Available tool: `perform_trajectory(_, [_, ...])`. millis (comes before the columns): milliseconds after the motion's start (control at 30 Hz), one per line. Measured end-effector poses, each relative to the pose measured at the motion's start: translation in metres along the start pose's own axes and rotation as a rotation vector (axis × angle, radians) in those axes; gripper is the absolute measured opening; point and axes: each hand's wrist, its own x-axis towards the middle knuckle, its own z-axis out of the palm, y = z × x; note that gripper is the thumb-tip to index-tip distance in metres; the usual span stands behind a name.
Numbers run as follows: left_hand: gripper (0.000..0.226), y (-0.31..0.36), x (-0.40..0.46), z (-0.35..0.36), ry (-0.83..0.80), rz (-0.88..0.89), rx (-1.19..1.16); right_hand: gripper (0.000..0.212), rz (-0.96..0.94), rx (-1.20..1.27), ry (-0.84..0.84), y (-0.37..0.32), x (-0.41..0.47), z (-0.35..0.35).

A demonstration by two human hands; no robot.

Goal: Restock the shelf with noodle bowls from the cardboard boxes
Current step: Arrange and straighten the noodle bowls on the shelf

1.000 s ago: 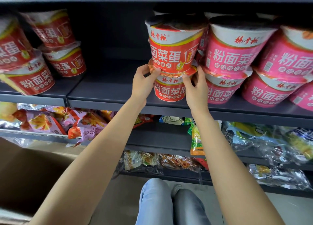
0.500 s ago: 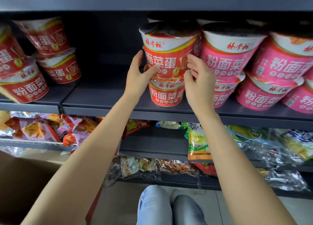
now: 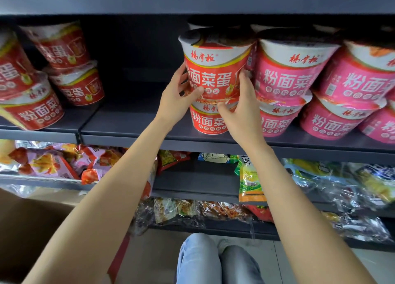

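Both hands have climbed from the lower bowl's rim to the flanks of the upper red noodle bowl, centre of the frame on the dark shelf. It sits stacked on the lower red bowl, touching pink bowls at right; a cardboard box fills the lower left. Left hand and right hand each curl round its tapered wall. Probably light, thin-walled, with slick film: best held low on opposite sides, squeezed gently.
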Motion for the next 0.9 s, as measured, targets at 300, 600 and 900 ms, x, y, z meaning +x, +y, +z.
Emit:
perform_trajectory(300, [0.081,-0.001,-0.011,0.009,0.093,0.073,0.124,0.078,0.018,0.077,-0.003,0.003,0.006,-0.003])
perform_trajectory(600, [0.074,-0.012,-0.010,0.005,0.108,0.105,0.014,0.072,0.128,0.282,-0.116,-0.003,0.014,-0.011])
perform_trajectory(900, [0.085,-0.012,0.004,-0.006,0.008,0.095,0.048,0.068,0.132,0.290,-0.116,-0.006,0.013,-0.009])
